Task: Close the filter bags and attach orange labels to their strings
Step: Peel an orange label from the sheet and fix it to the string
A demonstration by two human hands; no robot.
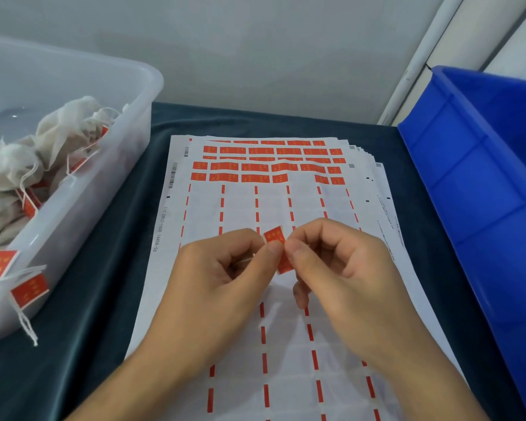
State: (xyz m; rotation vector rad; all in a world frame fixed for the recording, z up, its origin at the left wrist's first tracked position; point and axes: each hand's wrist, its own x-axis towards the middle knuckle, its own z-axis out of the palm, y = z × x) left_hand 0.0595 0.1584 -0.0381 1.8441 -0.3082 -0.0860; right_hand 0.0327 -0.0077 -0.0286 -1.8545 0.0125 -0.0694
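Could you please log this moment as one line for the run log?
hands: left and right pinch orange label | over label sheets | tagged filter bags in clear bin

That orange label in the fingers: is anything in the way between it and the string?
Nothing visible. Both hands, left hand and right hand, pinch the orange label above the label sheet; a white string shows faintly inside the left fingers.

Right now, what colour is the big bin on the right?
Blue bin, seen in the head view.
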